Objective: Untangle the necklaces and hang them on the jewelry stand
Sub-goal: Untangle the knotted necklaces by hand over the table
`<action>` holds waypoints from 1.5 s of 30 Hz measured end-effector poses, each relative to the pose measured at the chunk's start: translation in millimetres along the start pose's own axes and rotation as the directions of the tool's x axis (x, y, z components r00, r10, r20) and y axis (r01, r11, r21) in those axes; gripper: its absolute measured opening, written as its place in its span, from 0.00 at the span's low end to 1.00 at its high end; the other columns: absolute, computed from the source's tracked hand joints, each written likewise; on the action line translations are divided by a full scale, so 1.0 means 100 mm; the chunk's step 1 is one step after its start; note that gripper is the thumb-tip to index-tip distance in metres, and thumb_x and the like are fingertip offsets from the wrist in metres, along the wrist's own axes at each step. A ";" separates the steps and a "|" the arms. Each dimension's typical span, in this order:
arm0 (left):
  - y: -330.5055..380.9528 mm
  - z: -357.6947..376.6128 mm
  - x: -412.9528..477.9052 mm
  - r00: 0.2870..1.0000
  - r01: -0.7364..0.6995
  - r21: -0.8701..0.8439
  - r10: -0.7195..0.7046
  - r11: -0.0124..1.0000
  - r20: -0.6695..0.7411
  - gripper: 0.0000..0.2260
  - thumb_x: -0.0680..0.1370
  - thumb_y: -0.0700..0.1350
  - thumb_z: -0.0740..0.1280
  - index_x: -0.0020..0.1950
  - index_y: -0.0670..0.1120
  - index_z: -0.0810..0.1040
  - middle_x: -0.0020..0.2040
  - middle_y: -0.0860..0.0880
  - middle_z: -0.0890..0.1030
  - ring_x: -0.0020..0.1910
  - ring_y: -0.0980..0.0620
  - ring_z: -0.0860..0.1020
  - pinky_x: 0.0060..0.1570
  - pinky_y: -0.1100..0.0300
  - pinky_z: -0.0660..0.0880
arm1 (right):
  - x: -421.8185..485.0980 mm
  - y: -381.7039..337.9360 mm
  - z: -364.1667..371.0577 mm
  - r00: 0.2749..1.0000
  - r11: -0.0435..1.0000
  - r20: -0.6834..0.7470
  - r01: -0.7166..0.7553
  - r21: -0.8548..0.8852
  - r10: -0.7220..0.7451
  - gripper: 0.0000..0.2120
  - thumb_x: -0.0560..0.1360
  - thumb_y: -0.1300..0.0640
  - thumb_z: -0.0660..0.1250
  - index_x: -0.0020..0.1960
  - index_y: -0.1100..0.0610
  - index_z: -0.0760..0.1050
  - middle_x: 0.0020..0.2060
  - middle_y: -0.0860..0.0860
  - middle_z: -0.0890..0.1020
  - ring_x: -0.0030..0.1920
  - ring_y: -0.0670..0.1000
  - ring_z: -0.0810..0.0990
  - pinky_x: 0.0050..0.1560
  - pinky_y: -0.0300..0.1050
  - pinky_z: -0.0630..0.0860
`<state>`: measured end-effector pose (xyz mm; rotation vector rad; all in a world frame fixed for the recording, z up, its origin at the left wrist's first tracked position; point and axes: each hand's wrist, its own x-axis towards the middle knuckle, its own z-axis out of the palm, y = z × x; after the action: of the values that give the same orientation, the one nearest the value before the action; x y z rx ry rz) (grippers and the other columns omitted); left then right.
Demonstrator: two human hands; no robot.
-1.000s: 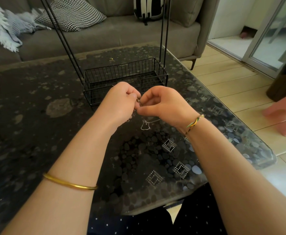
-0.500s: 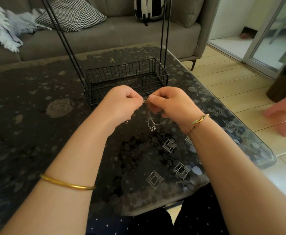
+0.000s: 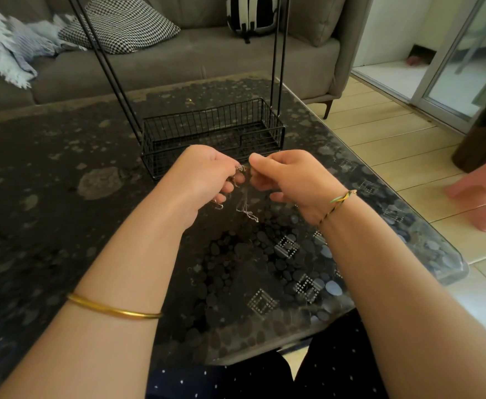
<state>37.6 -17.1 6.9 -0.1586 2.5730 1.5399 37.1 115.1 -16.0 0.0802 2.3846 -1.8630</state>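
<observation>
Thin silver necklaces (image 3: 246, 208) hang in a tangled bunch between my two hands, a little above the dark patterned glass table (image 3: 63, 226). My left hand (image 3: 204, 180) pinches one part of the chains with curled fingers. Close beside it, my right hand (image 3: 290, 180) pinches the same knot from the right. Loose loops dangle below the fingers. Just behind my hands stands the black wire jewelry stand (image 3: 213, 133), a basket base with tall thin rods rising out of the top of the view; its upper part is hidden.
A grey sofa (image 3: 178, 61) with a checked cushion (image 3: 120, 24) and a fringed throw (image 3: 5, 53) runs behind the table. To the right lie a wooden floor, a pink stool (image 3: 483, 194) and a dark plant pot (image 3: 483, 139). The table's corner (image 3: 455, 263) is at right.
My hands have lifted slightly and drawn a little apart, pulling the tangle open so that more chain hangs between them.
</observation>
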 end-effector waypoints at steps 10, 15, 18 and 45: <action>-0.01 0.01 0.03 0.999 0.050 0.055 -0.051 0.997 0.015 0.07 0.75 0.42 0.65 0.46 0.41 0.81 0.42 0.45 0.78 0.35 0.51 0.73 0.42 0.53 0.74 | 0.01 -0.01 0.01 0.996 0.977 0.057 -0.080 0.200 0.070 0.11 0.77 0.55 0.63 0.37 0.55 0.70 0.25 0.48 0.72 0.27 0.45 0.74 0.35 0.39 0.69; 0.00 0.00 0.02 0.999 0.023 0.072 -0.020 0.997 -0.045 0.05 0.77 0.42 0.63 0.44 0.46 0.78 0.40 0.49 0.77 0.37 0.52 0.72 0.39 0.57 0.74 | 0.02 -0.01 -0.01 0.999 0.970 -0.021 -0.037 0.241 0.044 0.06 0.76 0.58 0.66 0.42 0.59 0.73 0.26 0.49 0.68 0.21 0.44 0.65 0.38 0.43 0.75; 0.01 0.00 0.03 0.997 0.024 0.063 -0.020 0.998 -0.072 0.06 0.77 0.41 0.63 0.41 0.46 0.76 0.38 0.50 0.76 0.36 0.53 0.71 0.38 0.59 0.71 | 0.01 -0.04 -0.01 0.999 0.968 -0.039 -0.025 0.249 0.036 0.05 0.76 0.60 0.64 0.48 0.62 0.74 0.26 0.52 0.70 0.16 0.42 0.65 0.40 0.45 0.75; -0.03 0.00 0.01 0.992 -0.101 0.040 0.104 0.994 -0.077 0.06 0.77 0.41 0.62 0.46 0.48 0.78 0.43 0.51 0.82 0.36 0.56 0.75 0.33 0.62 0.71 | -0.01 -0.06 0.02 0.997 0.992 0.043 -0.063 0.108 0.059 0.08 0.71 0.61 0.66 0.34 0.59 0.74 0.30 0.53 0.76 0.22 0.48 0.62 0.30 0.41 0.67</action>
<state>37.5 -18.7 4.1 -0.0861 2.7083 1.5508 37.4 111.9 -10.2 0.1225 2.2275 -1.9469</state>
